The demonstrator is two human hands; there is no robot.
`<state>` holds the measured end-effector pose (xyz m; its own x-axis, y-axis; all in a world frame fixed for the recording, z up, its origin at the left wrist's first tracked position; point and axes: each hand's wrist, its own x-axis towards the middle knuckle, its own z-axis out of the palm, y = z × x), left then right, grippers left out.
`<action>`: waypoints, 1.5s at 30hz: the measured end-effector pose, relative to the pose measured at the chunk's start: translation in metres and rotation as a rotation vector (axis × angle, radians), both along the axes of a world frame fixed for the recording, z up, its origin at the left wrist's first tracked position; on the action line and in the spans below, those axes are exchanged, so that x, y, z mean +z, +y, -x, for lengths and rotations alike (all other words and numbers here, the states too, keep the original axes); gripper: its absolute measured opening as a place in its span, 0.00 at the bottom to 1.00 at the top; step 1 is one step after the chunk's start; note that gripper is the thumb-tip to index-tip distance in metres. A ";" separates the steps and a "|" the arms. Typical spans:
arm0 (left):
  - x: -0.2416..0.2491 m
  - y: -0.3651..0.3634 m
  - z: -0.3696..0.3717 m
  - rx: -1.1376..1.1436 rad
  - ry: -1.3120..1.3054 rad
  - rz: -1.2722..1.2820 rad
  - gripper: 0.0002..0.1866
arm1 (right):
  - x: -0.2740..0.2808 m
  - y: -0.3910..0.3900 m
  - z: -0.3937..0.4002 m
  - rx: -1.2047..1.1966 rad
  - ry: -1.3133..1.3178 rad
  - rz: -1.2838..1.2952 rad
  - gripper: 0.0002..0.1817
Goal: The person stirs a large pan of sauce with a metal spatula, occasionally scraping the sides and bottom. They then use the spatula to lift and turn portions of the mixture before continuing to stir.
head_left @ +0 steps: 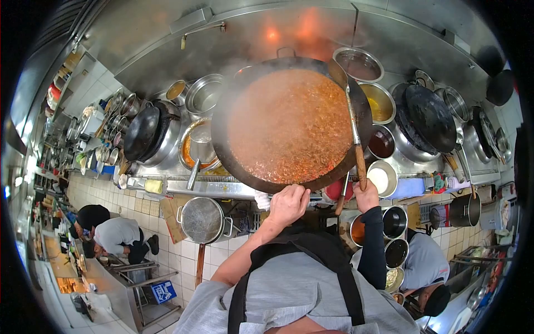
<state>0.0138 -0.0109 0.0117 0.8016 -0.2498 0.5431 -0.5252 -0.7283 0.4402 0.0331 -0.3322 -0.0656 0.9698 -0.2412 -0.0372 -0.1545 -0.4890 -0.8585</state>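
A large black wok (361,119) on the stove holds a bubbling reddish-brown sauce (295,131) with small bits in it, and steam veils its left side. My right hand (367,196) is wrapped round the wooden handle of a long wok spatula (354,122). The spatula's metal shaft slants up along the wok's right side, and its head lies at the far right rim. At the near rim is my left hand (289,204), fingers curled closed; what they grip, if anything, is hidden. A white cloth (262,199) shows just left of it.
Two dark woks (146,133) (431,118) stand on burners to either side. Pots of sauce and yellow liquid (378,103) crowd the right rim. A ladle (201,150) rests over a bowl at left. A lidded-looking pot (202,220) is below. Co-workers (119,239) (425,261) bend on both sides.
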 end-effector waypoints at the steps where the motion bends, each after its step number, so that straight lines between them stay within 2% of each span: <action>1: 0.000 0.000 0.000 0.001 0.001 -0.002 0.13 | 0.000 0.000 0.000 0.001 0.002 -0.001 0.07; 22: 0.002 0.000 0.001 0.005 0.000 -0.004 0.13 | -0.019 -0.009 -0.002 0.013 0.014 -0.005 0.08; 45: 0.002 -0.002 0.001 0.025 0.002 -0.023 0.13 | -0.011 -0.006 -0.001 0.024 0.006 -0.009 0.07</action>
<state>0.0129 -0.0127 0.0140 0.8086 -0.2422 0.5361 -0.5062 -0.7509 0.4241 0.0345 -0.3387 -0.0769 0.9750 -0.2176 -0.0448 -0.1478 -0.4845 -0.8622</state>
